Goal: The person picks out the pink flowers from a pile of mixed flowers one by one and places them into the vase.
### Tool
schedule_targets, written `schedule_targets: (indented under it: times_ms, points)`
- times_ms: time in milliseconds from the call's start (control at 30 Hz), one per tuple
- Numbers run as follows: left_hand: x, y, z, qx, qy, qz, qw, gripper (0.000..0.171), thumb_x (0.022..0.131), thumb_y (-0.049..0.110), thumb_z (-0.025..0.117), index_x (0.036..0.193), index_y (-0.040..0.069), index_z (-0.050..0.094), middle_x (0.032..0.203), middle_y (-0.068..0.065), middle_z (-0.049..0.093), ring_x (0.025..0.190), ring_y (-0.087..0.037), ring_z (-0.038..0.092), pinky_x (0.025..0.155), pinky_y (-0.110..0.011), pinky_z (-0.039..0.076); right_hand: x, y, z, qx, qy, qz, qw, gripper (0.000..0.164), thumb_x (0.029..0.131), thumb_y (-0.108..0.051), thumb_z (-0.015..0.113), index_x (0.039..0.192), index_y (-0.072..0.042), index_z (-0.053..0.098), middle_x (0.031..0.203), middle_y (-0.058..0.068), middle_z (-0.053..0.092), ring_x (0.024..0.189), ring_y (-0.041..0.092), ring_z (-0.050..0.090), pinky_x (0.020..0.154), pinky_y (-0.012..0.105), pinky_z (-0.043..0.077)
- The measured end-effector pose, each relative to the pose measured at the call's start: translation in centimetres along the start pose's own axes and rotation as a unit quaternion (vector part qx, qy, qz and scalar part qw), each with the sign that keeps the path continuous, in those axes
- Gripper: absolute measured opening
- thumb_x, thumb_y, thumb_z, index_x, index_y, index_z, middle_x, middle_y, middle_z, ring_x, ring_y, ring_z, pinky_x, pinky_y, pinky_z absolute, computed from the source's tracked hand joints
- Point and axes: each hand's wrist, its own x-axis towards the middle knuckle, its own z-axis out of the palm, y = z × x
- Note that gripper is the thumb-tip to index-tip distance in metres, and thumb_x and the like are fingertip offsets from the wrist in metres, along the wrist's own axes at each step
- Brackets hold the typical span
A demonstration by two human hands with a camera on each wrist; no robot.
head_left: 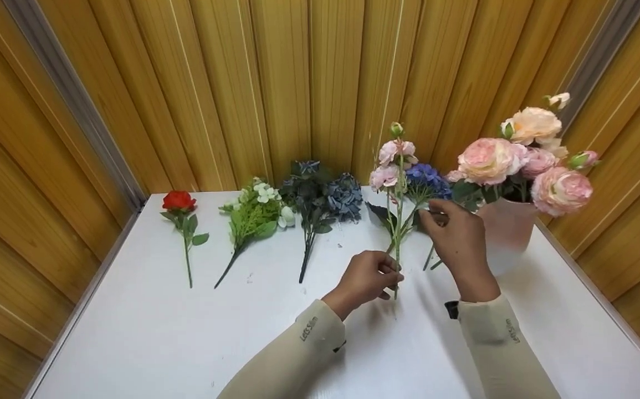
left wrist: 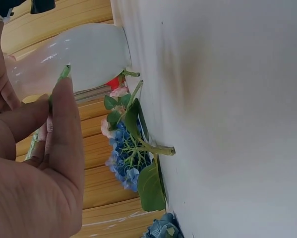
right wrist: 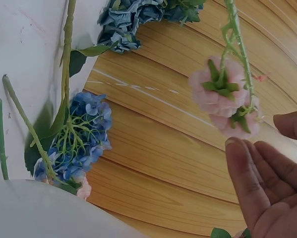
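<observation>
My left hand (head_left: 365, 280) pinches the lower stem of a pink rose spray (head_left: 384, 176), which stands upright above the table with small pale blooms and a green bud on top. In the left wrist view, the cut stem end (left wrist: 65, 72) pokes out between thumb and fingers. My right hand (head_left: 458, 238) hovers to the right of the stem. The right wrist view shows its thumb and fingers apart, nothing between them, close to the pink blooms (right wrist: 220, 91). A blue hydrangea (head_left: 428, 177) lies behind, partly hidden by the spray and right hand.
A pink-and-white vase (head_left: 511, 233) holding large pink and peach roses (head_left: 489, 160) stands at the right. Along the table's back lie a red rose (head_left: 179, 201), a green-and-white sprig (head_left: 256, 213) and dusty-blue flowers (head_left: 344, 197). Wood-patterned panels (head_left: 281, 83) enclose the white table (head_left: 187, 338).
</observation>
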Motion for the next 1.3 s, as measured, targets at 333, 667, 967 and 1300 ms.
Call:
schedule_targets:
  times_ms: [333, 667, 967, 1300]
  points:
    - [-0.3, -0.8, -0.3, 0.018, 0.011, 0.023, 0.9995, 0.009, 0.102, 0.002, 0.083, 0.098, 0.007, 0.076, 0.096, -0.013, 0.085, 0.074, -0.013, 0.079, 0.061, -0.028, 0.069, 0.1, -1.0, 0.3, 0.030, -0.038, -0.011, 0.999, 0.040, 0.113, -0.032, 0.074, 0.145, -0.008, 0.077, 0.135, 0.019, 0.083, 0.123, 0.040, 0.081, 0.103, 0.061, 0.067]
    - [-0.7, -0.8, -0.3, 0.042, 0.011, 0.037, 0.9984, 0.009, 0.101, 0.002, 0.084, 0.100, 0.008, 0.078, 0.093, -0.006, 0.085, 0.087, -0.035, 0.086, 0.061, -0.025, 0.068, 0.3, -2.2, -0.3, 0.064, -0.078, 0.008, 0.995, 0.045, 0.115, -0.040, 0.070, 0.151, -0.013, 0.073, 0.139, 0.016, 0.082, 0.125, 0.037, 0.079, 0.107, 0.059, 0.066]
    - [-1.1, -0.9, -0.5, 0.052, 0.017, 0.041, 0.9976, 0.011, 0.100, 0.002, 0.085, 0.108, -0.001, 0.079, 0.095, -0.016, 0.086, 0.081, -0.030, 0.084, 0.060, -0.025, 0.066, 0.0, -2.5, -0.4, 0.092, -0.096, 0.007, 0.991, 0.051, 0.116, -0.041, 0.068, 0.155, -0.009, 0.070, 0.132, 0.019, 0.083, 0.115, 0.034, 0.081, 0.084, 0.017, 0.061]
    - [-1.7, -1.4, -0.8, 0.068, 0.023, 0.051, 0.9961, 0.009, 0.100, 0.003, 0.086, 0.104, 0.009, 0.081, 0.091, -0.012, 0.085, 0.068, -0.015, 0.075, 0.058, -0.022, 0.061, 0.3, -2.5, -0.2, 0.110, -0.103, -0.016, 0.989, 0.031, 0.114, -0.031, 0.073, 0.129, -0.004, 0.081, 0.114, 0.019, 0.085, 0.092, 0.013, 0.076, 0.077, 0.023, 0.064]
